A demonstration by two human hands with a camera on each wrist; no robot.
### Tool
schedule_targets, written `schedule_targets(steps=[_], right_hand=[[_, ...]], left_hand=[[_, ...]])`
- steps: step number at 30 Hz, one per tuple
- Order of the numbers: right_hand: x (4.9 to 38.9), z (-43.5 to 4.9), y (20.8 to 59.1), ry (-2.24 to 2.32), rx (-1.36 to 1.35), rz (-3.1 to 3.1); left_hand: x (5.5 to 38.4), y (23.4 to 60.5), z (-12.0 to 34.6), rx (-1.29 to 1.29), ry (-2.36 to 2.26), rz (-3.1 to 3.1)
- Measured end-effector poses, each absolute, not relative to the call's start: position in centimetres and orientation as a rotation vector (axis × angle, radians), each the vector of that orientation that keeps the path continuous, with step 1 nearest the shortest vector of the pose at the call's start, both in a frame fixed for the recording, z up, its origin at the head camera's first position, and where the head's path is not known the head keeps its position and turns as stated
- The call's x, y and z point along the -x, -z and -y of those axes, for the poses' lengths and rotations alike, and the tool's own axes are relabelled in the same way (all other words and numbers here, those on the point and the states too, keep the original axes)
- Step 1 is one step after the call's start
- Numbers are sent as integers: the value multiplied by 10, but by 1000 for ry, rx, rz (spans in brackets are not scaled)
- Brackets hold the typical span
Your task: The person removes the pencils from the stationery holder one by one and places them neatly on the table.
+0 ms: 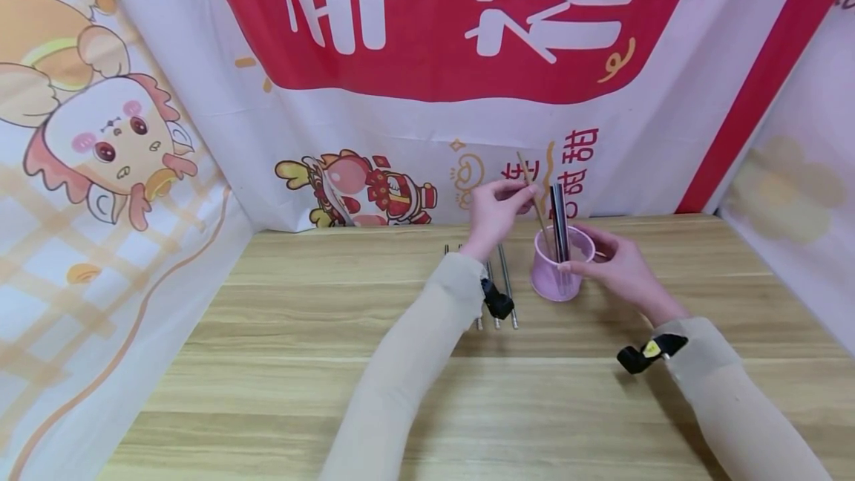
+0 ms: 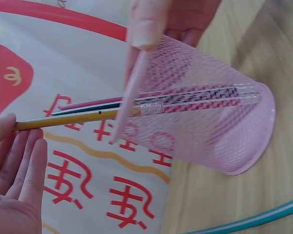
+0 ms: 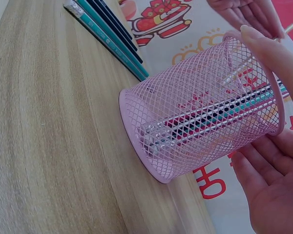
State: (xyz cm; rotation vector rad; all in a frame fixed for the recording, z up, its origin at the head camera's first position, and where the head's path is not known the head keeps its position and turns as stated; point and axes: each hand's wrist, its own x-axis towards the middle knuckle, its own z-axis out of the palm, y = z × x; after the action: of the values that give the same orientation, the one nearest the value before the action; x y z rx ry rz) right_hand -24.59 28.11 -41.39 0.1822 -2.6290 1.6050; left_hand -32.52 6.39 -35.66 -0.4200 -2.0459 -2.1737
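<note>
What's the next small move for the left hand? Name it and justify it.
Probably lower the yellow pencil further: the left hand pinches it, its eraser end inside the pink mesh pencil cup but above the base; the right hand holds the cup.

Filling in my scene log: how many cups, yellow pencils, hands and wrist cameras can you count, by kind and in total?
Cup: 1
Yellow pencil: 1
Hands: 2 (left hand, right hand)
Wrist cameras: 2 (left camera, right camera)
Total: 6
</note>
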Motion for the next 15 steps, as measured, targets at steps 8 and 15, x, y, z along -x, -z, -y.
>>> schedule_targets(steps=[8,15], right_hand=[[248,-282,415,-1604,-160,2652],[248,-283,416,-1613,-184,2639]], left_hand=[[326,342,-41,430,2165,1995],[328,336,-12,408,2215,1930]])
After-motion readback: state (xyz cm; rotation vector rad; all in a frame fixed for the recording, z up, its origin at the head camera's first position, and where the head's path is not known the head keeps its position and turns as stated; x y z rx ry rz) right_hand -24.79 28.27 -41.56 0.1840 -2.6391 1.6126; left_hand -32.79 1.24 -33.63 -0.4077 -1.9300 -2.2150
